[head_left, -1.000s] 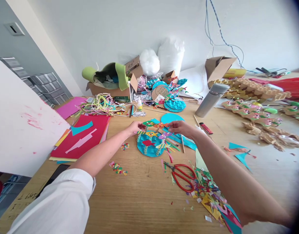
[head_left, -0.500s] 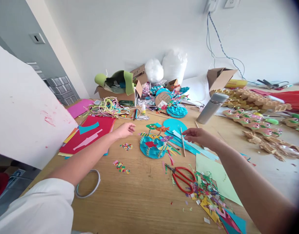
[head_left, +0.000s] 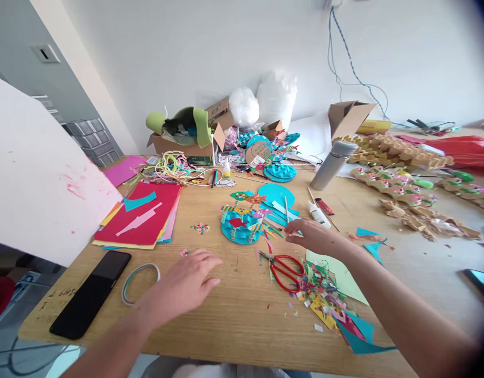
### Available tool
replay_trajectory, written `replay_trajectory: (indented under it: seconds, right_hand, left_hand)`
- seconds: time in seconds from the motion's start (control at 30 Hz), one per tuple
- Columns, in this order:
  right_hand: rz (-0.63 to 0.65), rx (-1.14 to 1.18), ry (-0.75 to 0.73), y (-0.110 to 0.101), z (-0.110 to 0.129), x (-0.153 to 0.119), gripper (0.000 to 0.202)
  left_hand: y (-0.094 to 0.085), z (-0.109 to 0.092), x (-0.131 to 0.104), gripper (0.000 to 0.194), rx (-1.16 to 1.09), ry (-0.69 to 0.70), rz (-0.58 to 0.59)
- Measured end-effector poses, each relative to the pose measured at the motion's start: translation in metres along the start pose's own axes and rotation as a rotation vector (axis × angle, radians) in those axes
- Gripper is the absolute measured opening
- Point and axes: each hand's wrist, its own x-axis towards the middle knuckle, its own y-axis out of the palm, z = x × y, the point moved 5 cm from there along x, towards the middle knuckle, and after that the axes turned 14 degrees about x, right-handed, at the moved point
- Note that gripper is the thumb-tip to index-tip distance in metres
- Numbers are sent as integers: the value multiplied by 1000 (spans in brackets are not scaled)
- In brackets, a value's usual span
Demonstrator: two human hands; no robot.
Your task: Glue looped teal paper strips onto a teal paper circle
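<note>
My left hand (head_left: 191, 275) is open, palm down above the near part of the table, close to a roll of tape (head_left: 140, 283). Some punched paper dots (head_left: 200, 228) lie beyond its fingers. My right hand (head_left: 310, 234) is closed with its fingertips on a thin pale stick (head_left: 286, 206), which points upward and away from me. To the left of that hand stands a blue egg-carton base (head_left: 240, 234) carrying colourful paper fish (head_left: 237, 222). Red-handled scissors (head_left: 287, 272) lie just below it, blades toward the left. Cut blue paper (head_left: 279, 195) lies behind the stick.
Coloured paper sheets (head_left: 131, 231) and a black phone (head_left: 91, 295) occupy the left side. Paper scraps (head_left: 324, 294) and a pale green sheet (head_left: 348, 278) lie under my right forearm. A grey flask (head_left: 331, 167), glue bottle (head_left: 318, 214) and painted egg cartons (head_left: 391, 186) are at right.
My left hand has drawn back toward me from beside the fish model, and its fingers are spread. My right hand has come slightly nearer, still with the stick. The view has shifted, showing the phone.
</note>
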Motion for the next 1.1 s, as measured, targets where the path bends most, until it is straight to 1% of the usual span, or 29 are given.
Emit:
replay_trajectory:
  seconds: [0.07,0.17,0.27,0.37,0.47,0.57,0.63,0.77,0.97,1.1]
  right_hand:
    - [-79,-105,-4,-9,-6,6,28]
    - [-153,-229,13,-22,-15,19,39]
    - [-157,-269,41,-29,-21,34,44]
    - [-154,-274,44,-31,-25,49,43]
    - [-156,-288,32,-30,-28,64,42]
    - [-157,-311,10,-31,-27,82,41]
    - [-156,-327,-7,-33,-24,96,40]
    - [-119,-346,-56,-34,-13,125,40]
    - [-17,-313,-98,-19,-2,166,55]
    - [37,-278,-116,-10,2,180,56]
  left_hand:
    - [17,-9,6,37,0,-13,-2]
    - [31,-18,21,36,51,-16,-67]
    - [41,-25,35,37,140,1,-133]
    - [49,-26,45,44,247,-36,-168]
    - [54,-26,52,48,316,-91,-151]
    - [56,-28,56,50,331,-129,-89]
    - [57,-30,57,50,332,-146,-62]
    - [58,-32,60,51,352,-168,-50]
    - [63,-32,64,53,375,-174,-27]
    - [66,-32,65,56,385,-172,-36]
